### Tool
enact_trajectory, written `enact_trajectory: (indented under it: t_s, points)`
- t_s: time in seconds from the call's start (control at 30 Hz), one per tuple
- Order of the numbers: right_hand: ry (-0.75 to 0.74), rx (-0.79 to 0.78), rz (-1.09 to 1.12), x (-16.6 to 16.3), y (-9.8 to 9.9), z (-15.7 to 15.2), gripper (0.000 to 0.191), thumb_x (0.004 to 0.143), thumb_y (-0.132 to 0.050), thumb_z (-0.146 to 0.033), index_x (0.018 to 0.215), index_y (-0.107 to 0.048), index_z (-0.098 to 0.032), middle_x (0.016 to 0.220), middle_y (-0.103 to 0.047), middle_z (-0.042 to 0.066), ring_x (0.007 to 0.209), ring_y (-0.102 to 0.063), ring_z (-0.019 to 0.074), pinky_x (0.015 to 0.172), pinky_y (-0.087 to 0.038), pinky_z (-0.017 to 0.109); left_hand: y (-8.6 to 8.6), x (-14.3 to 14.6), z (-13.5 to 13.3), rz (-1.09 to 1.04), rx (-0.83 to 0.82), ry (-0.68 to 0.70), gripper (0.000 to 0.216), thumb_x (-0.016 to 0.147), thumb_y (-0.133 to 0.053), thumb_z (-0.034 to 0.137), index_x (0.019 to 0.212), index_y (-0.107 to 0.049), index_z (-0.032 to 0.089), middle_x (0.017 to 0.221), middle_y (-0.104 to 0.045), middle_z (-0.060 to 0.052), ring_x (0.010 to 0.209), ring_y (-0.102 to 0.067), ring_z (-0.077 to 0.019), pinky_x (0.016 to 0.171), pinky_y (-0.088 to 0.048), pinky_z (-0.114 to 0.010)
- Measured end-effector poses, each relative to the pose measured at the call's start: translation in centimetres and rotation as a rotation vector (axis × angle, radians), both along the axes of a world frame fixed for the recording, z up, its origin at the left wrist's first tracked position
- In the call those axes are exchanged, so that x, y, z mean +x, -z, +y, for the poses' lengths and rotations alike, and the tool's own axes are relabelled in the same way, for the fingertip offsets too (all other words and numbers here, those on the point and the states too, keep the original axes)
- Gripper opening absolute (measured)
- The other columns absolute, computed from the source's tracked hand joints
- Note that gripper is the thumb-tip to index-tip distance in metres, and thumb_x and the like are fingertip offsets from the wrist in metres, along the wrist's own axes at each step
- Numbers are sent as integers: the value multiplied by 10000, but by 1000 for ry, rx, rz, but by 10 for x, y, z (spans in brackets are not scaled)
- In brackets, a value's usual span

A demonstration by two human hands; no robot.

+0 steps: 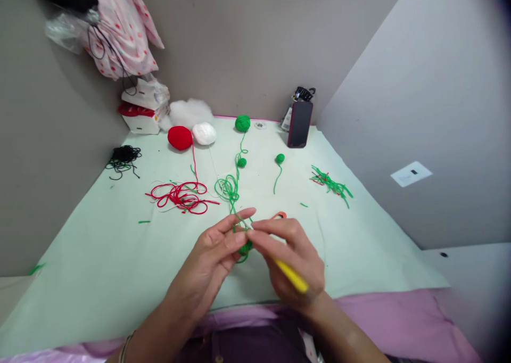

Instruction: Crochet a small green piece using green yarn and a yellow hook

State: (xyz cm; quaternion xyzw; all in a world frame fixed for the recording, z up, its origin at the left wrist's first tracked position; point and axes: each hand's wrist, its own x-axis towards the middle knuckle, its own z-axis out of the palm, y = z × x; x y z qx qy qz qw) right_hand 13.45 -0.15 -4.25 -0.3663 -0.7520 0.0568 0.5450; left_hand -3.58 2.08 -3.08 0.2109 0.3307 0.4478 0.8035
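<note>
The small green yarn piece [245, 249] is between both hands above the pale-green bench [359, 256], probably held close so the slim yellow-handled tool [293, 275] can reach its stitches; loose green yarn loops [228, 188] lie ahead, presumably for slack. The left hand [215, 246] pinches the piece, index finger stretched forward; the right hand [296, 254], curled closed, grips the slanting tool.
</note>
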Motion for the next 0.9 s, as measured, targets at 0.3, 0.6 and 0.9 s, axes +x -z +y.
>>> enact_trajectory:
  t_s: [0.3,0.6,0.9]
  points:
    - [-221,-459,544,-5,-7,11,135,1037,-734,-301,1042,-869,-292,961,-850,45,926,-775,196,788,-614,313,3,-1,-4,195,191,7,358,824,-935,329,1178,-879,339,971,-787,-8,1041,-687,-204,996,-487,-305]
    - [-291,-638,762,1,-4,13,190,1069,-681,-384,1002,-807,-258,909,-849,20,729,-737,123,725,-618,247,-1,-10,-3,284,249,-40,346,814,-926,339,1157,-881,351,899,-699,-2,918,-630,-180,879,-507,-280]
    - [-89,-77,46,0,-8,4,243,1109,-510,-156,1230,-715,-206,1014,-835,96,873,-785,197,781,-648,348,10,-9,-7,553,388,-203,323,849,-899,251,1146,-882,376,900,-673,17,968,-608,-194,1055,-415,-335]
